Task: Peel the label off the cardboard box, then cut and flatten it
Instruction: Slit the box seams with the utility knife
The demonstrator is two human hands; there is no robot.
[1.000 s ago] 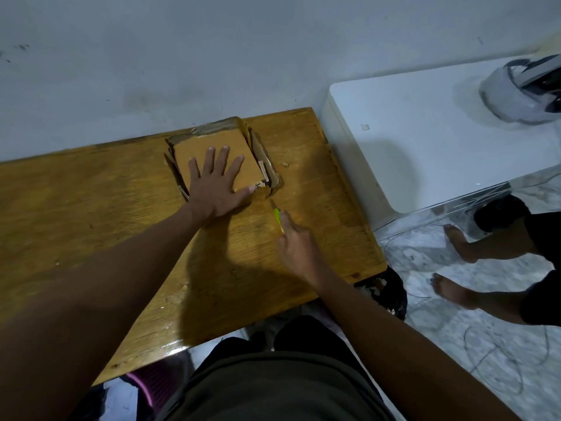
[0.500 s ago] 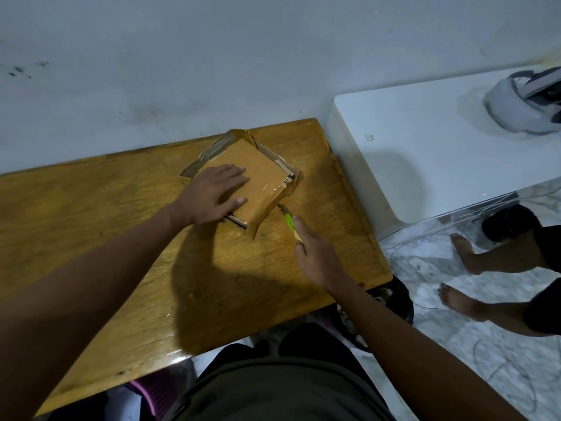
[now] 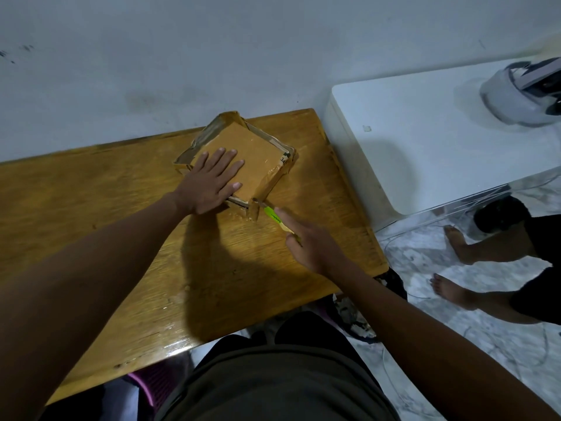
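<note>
Pressing box [image 3: 255, 156]; knife [image 3: 270, 212] at near corner.

wooden table [image 3: 127, 238] against the wall, glossy top | cardboard box [image 3: 255, 156] lies flat near its far right corner, turned at an angle | white surface [image 3: 425, 123] just beside the table on the right, a white headset [image 3: 522, 95] resting on it

Box [image 3: 252, 153] on table [image 3: 91, 208] by wall, left hand [image 3: 209, 180] atop, cutter [image 3: 270, 214] at its near corner

tan box [image 3: 255, 159]; green-handled cutter [image 3: 271, 214]; amber wood-grain table [image 3: 106, 189].
</note>
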